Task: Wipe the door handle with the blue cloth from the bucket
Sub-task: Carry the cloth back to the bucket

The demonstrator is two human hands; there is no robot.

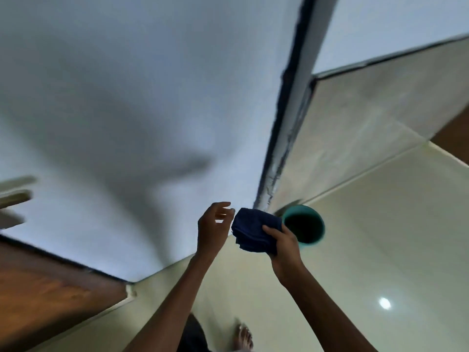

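Right hand (284,246) grips the folded blue cloth (256,229), lifted clear of the green bucket (305,224) just beyond it; left hand (212,226), fingers spread and empty, hovers beside the cloth's far edge. Fetching appears done; wiping remains. A blurred shape at far left may be the door handle (15,191), well apart.

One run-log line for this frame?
stage: cloth out | right hand: gripping blue cloth | left hand: open beside cloth | bucket: floor | door handle: unwiped
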